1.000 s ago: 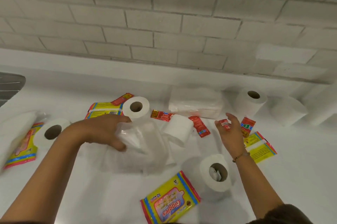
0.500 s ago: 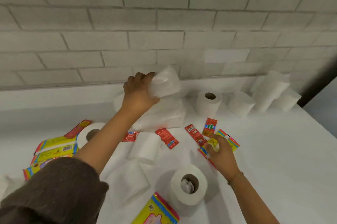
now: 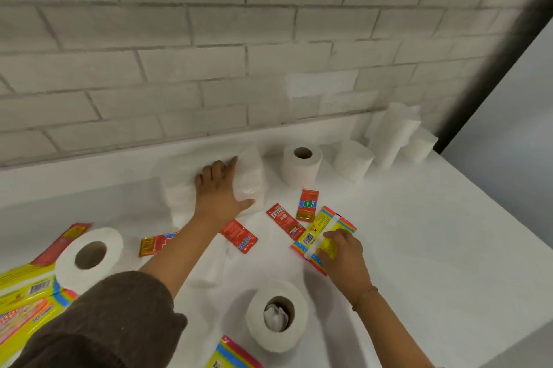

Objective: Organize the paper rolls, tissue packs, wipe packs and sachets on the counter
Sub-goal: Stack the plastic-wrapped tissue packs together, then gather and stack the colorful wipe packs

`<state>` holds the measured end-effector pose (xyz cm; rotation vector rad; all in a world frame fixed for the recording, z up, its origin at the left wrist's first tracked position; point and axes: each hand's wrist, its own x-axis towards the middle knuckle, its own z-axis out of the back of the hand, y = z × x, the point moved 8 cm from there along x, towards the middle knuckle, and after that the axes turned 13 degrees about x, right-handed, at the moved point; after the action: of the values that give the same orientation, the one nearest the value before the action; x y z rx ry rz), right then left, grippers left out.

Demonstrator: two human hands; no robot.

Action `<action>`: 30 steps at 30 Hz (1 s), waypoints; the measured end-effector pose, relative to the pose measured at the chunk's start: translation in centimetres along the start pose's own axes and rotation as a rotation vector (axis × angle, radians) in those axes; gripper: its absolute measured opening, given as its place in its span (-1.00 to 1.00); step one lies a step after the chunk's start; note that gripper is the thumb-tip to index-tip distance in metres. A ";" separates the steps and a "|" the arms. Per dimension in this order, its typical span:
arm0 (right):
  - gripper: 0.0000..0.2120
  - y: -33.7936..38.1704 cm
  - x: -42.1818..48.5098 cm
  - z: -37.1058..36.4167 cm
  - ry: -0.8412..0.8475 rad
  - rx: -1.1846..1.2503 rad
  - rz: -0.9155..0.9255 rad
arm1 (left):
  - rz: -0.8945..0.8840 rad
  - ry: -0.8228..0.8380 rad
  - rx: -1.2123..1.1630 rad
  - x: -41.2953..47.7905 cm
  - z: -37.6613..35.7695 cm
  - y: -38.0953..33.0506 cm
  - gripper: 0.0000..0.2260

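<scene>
Left hand (image 3: 220,191) lies flat, fingers spread, on top of the tissue packs (image 3: 250,185), which are stacked at the back of the counter (image 3: 434,248) against the wall. Right hand (image 3: 344,254) clamps its fingers on the near end of a yellow wipe pack (image 3: 321,228), which lies just beside 2 red sachets (image 3: 307,205). We judge both packs light, soft and film-slick. The tissue packs are best taken by their sides, the wipe pack pinched at a sealed edge. An upright paper roll (image 3: 276,313) stands near the right wrist and could topple. We see bare counter to the right, up to its edge.
</scene>
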<state>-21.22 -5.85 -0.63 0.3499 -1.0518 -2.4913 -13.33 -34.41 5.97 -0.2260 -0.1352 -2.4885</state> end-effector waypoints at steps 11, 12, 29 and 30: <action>-0.17 0.0 -0.3 -2.9 0.352 -0.496 0.049 | 0.017 -0.046 -0.425 -9.1 4.9 3.5 -0.63; -0.16 0.0 -0.5 -3.0 0.389 -0.517 0.060 | 0.040 -0.039 -0.454 -10.3 4.8 3.7 -0.65; -0.74 3.9 -1.4 -2.2 0.180 -0.446 0.338 | 0.344 0.028 -0.629 -20.5 4.4 8.5 -0.75; -0.75 4.5 -1.5 -1.7 0.143 -0.395 0.340 | 0.360 0.028 -0.635 -20.9 4.6 8.8 -0.78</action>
<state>-18.07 -9.06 1.63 0.2035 -0.4962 -2.2562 9.05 -28.50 6.77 -0.4331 0.6594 -2.1008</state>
